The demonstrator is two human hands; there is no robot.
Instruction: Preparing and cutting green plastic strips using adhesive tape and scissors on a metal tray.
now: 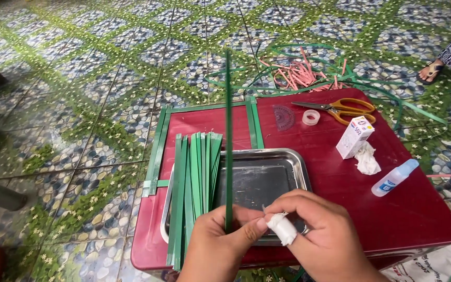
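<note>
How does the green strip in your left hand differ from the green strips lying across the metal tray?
The held strip is single and stands upright, pinched in the left hand; the tray strips are a bunch lying flat over the left rim of the metal tray. The held strip looks darker and is seen nearly edge-on, so thin; the tray strips show their flat faces. Both are narrow green bands.

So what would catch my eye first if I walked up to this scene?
Likely the long green strip standing upright in the middle, pinched by the left hand while the right hand, one finger wrapped in white, meets it beside it. Next, the bundle of green strips lying across the metal tray on the dark red table, and the orange-handled scissors at its far edge.
</note>
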